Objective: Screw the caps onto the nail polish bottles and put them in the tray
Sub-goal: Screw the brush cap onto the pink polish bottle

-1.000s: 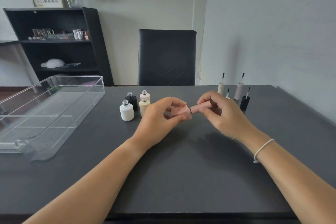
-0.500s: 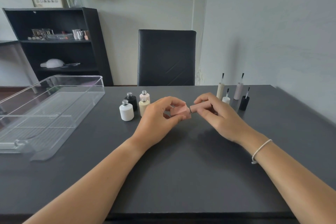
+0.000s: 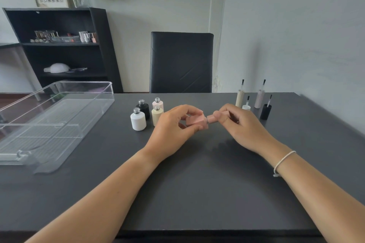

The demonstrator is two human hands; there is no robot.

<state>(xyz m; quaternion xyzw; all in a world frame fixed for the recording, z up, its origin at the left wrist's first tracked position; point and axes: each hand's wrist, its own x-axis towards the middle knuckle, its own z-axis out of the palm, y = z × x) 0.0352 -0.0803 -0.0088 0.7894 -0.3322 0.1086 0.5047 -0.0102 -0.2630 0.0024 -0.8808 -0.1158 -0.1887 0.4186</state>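
Note:
My left hand (image 3: 173, 126) grips a pink square nail polish bottle (image 3: 196, 121), held sideways above the dark table (image 3: 197, 183). My right hand (image 3: 243, 124) pinches the matching pink cap (image 3: 216, 117), which sits on the bottle's neck. Uncapped bottles stand left of my hands: white (image 3: 138, 120), black (image 3: 143, 107), pale pink (image 3: 158, 103), cream (image 3: 157, 116). Brush caps stand upside down at the right: cream (image 3: 240, 97), white (image 3: 246, 106), pale pink (image 3: 259, 97), black (image 3: 265, 111). A clear plastic tray (image 3: 94, 102) lies at the left with nothing in it.
A black chair (image 3: 180, 63) stands behind the table's far edge. A black shelf unit (image 3: 59, 49) with small items stands at the back left, a vase of flowers on top. A grey wall runs close along the table's right side.
My right hand has pushed the pink cap in toward the bottle until it meets the neck, and its fingers have shifted around the cap. My left hand holds the bottle almost still.

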